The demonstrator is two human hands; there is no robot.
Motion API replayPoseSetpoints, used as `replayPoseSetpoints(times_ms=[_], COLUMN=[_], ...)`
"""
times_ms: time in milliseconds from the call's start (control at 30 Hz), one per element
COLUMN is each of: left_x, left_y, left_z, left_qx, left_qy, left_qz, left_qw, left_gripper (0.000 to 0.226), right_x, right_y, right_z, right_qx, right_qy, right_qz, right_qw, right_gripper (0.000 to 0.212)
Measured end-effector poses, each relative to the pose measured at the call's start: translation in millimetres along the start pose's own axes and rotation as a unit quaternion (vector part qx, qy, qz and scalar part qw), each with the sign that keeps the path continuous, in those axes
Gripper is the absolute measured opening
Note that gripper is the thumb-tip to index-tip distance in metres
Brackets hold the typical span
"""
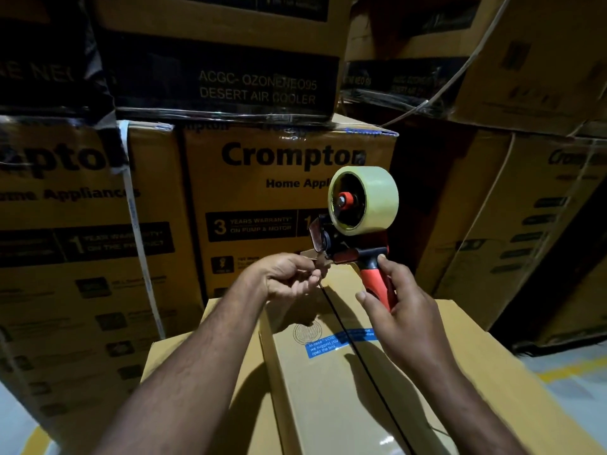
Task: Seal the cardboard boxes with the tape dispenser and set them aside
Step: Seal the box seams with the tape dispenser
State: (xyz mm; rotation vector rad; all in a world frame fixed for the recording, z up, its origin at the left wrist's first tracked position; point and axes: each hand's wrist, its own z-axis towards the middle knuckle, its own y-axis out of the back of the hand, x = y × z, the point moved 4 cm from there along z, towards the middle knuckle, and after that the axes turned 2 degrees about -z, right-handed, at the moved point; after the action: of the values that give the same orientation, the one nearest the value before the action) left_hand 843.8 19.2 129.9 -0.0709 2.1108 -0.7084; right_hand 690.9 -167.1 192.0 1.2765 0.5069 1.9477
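Note:
My right hand (pixel 399 305) grips the red handle of the tape dispenser (pixel 353 247), held upright above a plain cardboard box (pixel 328 389). A pale roll of tape (pixel 374 198) sits on top of the dispenser. My left hand (pixel 289 277) pinches the loose tape end (pixel 320 259) at the dispenser's front. The box has its flaps shut, a dark seam running down the middle and a blue label (pixel 340 343) across it. It lies on a wider cardboard box (pixel 486 349) underneath.
Tall stacks of printed yellow appliance cartons (pixel 285 192) wall off the far side, left and right. A white strap (pixel 134 221) runs down the left carton. Grey floor with a yellow line (pixel 571 372) shows at the right and the lower left.

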Motion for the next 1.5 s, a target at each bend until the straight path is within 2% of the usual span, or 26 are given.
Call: replayPoseSetpoints(times_ms=[100,167,267,333,433,500,533,633,733,800,900,1133,1200,1367,1500], left_x=[-23,-42,-64,-68,-68,-75,-77,-72,-59,-55,-55,-42,-41,-43,-40], left_y=[-3,-3,2,6,4,2,2,3,8,15,18,25,28,41,47], left_z=[-11,-11,-4,4,22,29,32,43,56,65,67,79,81,84,88], left_qx=[-0.020,-0.056,-0.121,-0.154,-0.207,-0.271,-0.289,-0.289,-0.279,-0.258,-0.246,-0.248,-0.249,-0.280,-0.302], left_qy=[-0.024,-0.034,-0.064,-0.091,-0.134,-0.186,-0.199,-0.177,-0.164,-0.164,-0.181,-0.180,-0.181,-0.174,-0.184], left_qz=[0.117,0.228,0.406,0.487,0.565,0.593,0.600,0.619,0.634,0.622,0.599,0.597,0.588,0.541,0.528], left_qw=[0.993,0.972,0.904,0.855,0.788,0.735,0.719,0.709,0.703,0.721,0.741,0.741,0.748,0.774,0.772], left_gripper=[0.017,0.014,0.014,0.013,0.010,0.019,0.024,0.035,0.032,0.020,0.014,0.012,0.019,0.011,0.012], right_x=[-2,-5,-14,-21,-33,-37,-38,-42,-47,-51,-54,-51,-52,-51,-45], right_y=[-1,-8,-30,-46,-64,-71,-73,-77,-79,-81,-83,-86,-88,-92,-94], right_z=[0,0,0,2,4,1,-2,-10,-16,-17,-18,-14,-13,-9,-7], right_qx=[0.001,0.011,0.034,0.038,0.028,0.025,0.028,0.046,0.050,0.045,0.042,0.063,0.065,0.073,0.076], right_qy=[-0.002,-0.004,-0.018,-0.039,-0.071,-0.076,-0.071,-0.058,-0.061,-0.066,-0.077,-0.079,-0.085,-0.082,-0.069], right_qz=[0.003,0.000,-0.011,-0.015,-0.008,-0.025,-0.037,-0.075,-0.078,-0.075,-0.075,-0.092,-0.084,-0.076,-0.093], right_qw=[1.000,1.000,0.999,0.998,0.997,0.996,0.996,0.994,0.994,0.994,0.993,0.991,0.991,0.991,0.990], right_gripper=[0.068,0.067,0.066,0.064,0.062,0.061,0.060,0.059,0.059,0.060,0.061,0.062,0.063,0.062,0.062])
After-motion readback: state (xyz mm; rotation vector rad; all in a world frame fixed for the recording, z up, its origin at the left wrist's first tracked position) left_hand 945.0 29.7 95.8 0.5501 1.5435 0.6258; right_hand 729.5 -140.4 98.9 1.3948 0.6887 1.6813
